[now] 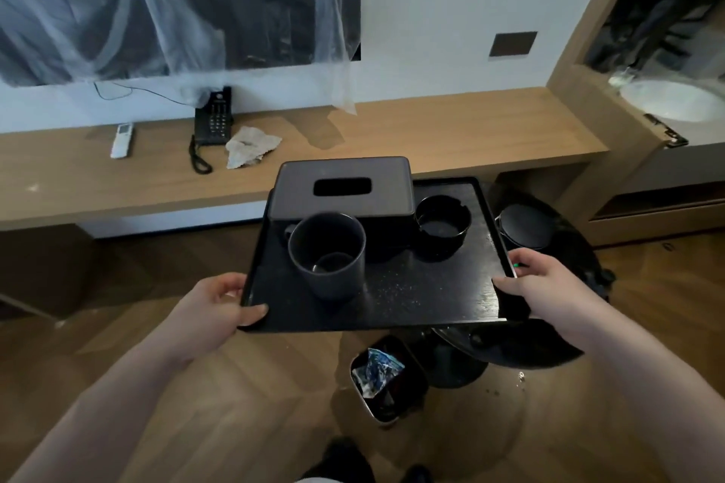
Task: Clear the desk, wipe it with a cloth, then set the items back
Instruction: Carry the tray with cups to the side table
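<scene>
You are holding a black tray (412,298) in the air in front of the wooden desk (451,137), one hand on each short side. Your left hand (219,304) grips the tray's near-left corner, thumb curled over the rim and fingers underneath. Your right hand (537,286) grips the right edge the same way, thumb on top of the rim.

On the tray stand three things. A dark mug (327,253) sits upright toward the front left; a little dark liquid or a shadow shows at its bottom, and you cannot tell which. Behind it, along the far edge, lies a dark tissue box (343,186) with a slot in its lid; nothing shows in the slot. To the right of the box, just beside it, stands a round black ashtray (443,225) with notches in its rim; its inside is too dark to read. Pale specks lie scattered on the bare tray floor.

On the desk, well apart from the tray, rest a black telephone (214,118) with its coiled cord, a crumpled pale cloth (251,147) just to its right, and a white remote (122,139) further left. The phone's markings are too small to read.

Below the tray, on the floor, a small bin (386,380) holds a crumpled blue and white wrapper. A round black table (549,333) stands under the tray's right side, with a black kettle (525,225) on it.
</scene>
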Demonstrator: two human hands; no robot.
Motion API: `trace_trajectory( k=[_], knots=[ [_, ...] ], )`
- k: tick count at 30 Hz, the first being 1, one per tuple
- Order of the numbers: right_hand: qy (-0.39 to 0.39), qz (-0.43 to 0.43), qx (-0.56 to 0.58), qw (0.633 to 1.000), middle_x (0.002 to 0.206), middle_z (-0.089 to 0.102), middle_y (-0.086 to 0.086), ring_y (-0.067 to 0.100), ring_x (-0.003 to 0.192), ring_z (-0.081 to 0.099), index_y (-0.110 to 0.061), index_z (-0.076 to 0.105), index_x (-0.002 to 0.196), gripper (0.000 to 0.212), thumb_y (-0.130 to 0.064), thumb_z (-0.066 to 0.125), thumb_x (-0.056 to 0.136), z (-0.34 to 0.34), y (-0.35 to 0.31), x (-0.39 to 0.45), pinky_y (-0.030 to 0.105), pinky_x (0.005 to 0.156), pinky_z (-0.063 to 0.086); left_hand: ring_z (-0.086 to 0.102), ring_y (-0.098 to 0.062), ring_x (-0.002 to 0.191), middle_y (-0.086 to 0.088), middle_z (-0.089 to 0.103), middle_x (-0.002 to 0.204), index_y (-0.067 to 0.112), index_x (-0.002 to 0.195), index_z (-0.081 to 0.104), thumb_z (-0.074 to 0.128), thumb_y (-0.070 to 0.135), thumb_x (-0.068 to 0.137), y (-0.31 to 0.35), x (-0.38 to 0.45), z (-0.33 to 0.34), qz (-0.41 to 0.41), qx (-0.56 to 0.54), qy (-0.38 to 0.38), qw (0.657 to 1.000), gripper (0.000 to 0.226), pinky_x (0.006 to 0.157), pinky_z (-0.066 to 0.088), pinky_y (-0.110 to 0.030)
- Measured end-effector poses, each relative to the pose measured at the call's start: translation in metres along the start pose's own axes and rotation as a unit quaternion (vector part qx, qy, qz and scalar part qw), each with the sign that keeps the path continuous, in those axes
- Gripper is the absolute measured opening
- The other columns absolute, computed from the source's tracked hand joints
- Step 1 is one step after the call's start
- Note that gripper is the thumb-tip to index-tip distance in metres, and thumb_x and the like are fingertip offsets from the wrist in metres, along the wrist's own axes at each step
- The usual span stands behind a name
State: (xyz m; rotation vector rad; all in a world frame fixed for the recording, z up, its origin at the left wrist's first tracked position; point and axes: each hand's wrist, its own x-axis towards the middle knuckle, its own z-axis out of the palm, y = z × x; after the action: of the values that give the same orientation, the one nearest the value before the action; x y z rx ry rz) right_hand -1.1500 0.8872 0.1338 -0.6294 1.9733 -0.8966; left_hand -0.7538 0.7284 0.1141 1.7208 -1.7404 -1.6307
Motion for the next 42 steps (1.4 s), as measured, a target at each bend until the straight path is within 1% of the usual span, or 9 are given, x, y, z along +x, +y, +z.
trace_trajectory(
  k=[6,9,12,17,23,27,31,36,42],
  knots=[
    [-0.011,-0.013,0.002,1.000,0.091,0.075,-0.001,0.021,0.081,0.070,-0.020,0.069,0.107,0.014,-0.009,0.068,0.099,-0.030,-0.002,0.014,0.042,0.076,0.052,0.076,-0.015,0.083,-0.005,0.076,0.106,0.022,0.112,0.073,0.078,0.010,0.090,0.024,0.000,0.020,0.035,0.014,0.023,0.999,0.025,0.074,0.055,-0.033],
    [-0.012,-0.020,-0.005,1.000,0.077,0.074,-0.012,0.019,0.082,0.069,-0.023,0.068,0.106,0.014,-0.011,0.067,0.100,-0.047,-0.003,0.020,0.039,0.074,0.050,0.076,-0.021,0.091,0.000,0.076,0.107,0.027,0.111,0.074,0.080,0.014,0.089,0.038,0.011,0.027,0.043,0.018,0.018,0.999,0.026,0.089,0.058,-0.045],
    [0.003,-0.017,0.014,1.000,0.085,0.077,-0.003,0.018,0.077,0.072,-0.019,0.068,0.106,0.014,-0.006,0.065,0.100,-0.066,-0.007,0.027,0.035,0.071,0.056,0.074,-0.022,0.098,0.001,0.077,0.104,0.027,0.110,0.073,0.080,0.016,0.088,0.057,0.020,0.042,0.051,0.017,0.009,0.999,0.025,0.093,0.056,-0.045],
    [0.003,-0.012,0.027,1.000,0.099,0.077,0.004,0.029,0.096,0.073,-0.015,0.068,0.111,0.015,-0.005,0.063,0.101,-0.107,-0.011,0.043,0.058,0.098,0.055,0.076,-0.020,0.096,0.002,0.079,0.097,0.025,0.109,0.074,0.080,0.018,0.089,0.095,0.031,0.074,0.065,0.013,0.003,0.998,0.022,0.096,0.056,-0.044],
    [-0.006,-0.044,0.020,0.999,0.103,0.072,0.008,0.026,0.093,0.068,-0.008,0.065,0.116,0.016,-0.003,0.059,0.103,-0.175,-0.013,0.091,0.047,0.086,0.057,0.071,-0.014,0.079,0.004,0.079,0.090,0.026,0.103,0.076,0.078,0.016,0.090,0.146,0.056,0.136,0.082,0.008,0.033,0.996,0.016,0.071,0.048,-0.030],
    [-0.020,-0.066,0.018,0.997,0.103,0.074,0.007,0.024,0.090,0.070,-0.011,0.066,0.112,0.013,-0.004,0.061,0.102,-0.231,-0.010,0.141,0.037,0.075,0.057,0.066,-0.024,0.093,-0.004,0.078,0.103,0.028,0.108,0.077,0.075,0.013,0.091,0.175,0.077,0.183,0.066,-0.016,0.042,0.997,0.023,0.080,0.046,-0.036],
    [-0.035,-0.066,0.006,0.997,0.102,0.073,0.009,0.025,0.092,0.070,-0.012,0.065,0.111,0.012,-0.004,0.062,0.101,-0.282,-0.010,0.183,0.040,0.081,0.057,0.062,-0.024,0.093,-0.006,0.078,0.110,0.027,0.106,0.078,0.077,0.013,0.088,0.206,0.097,0.229,0.043,-0.028,0.058,0.997,0.022,0.079,0.044,-0.036],
    [-0.038,-0.072,0.001,0.997,0.097,0.070,0.007,0.023,0.089,0.067,-0.016,0.062,0.100,0.013,-0.002,0.061,0.101,-0.322,-0.014,0.218,0.038,0.074,0.055,0.056,-0.020,0.085,-0.005,0.076,0.097,0.017,0.107,0.075,0.078,0.015,0.087,0.239,0.117,0.270,0.016,0.001,0.081,0.997,0.020,0.069,0.041,-0.030],
    [-0.041,-0.057,0.007,0.998,0.105,0.071,0.012,0.025,0.093,0.069,-0.007,0.063,0.113,0.012,-0.004,0.061,0.102,-0.340,-0.008,0.264,0.039,0.075,0.057,0.056,-0.022,0.083,-0.008,0.071,0.098,0.010,0.103,0.072,0.083,0.020,0.081,0.272,0.160,0.283,-0.009,0.035,0.102,0.994,0.027,0.066,0.046,-0.030]
  ],
)
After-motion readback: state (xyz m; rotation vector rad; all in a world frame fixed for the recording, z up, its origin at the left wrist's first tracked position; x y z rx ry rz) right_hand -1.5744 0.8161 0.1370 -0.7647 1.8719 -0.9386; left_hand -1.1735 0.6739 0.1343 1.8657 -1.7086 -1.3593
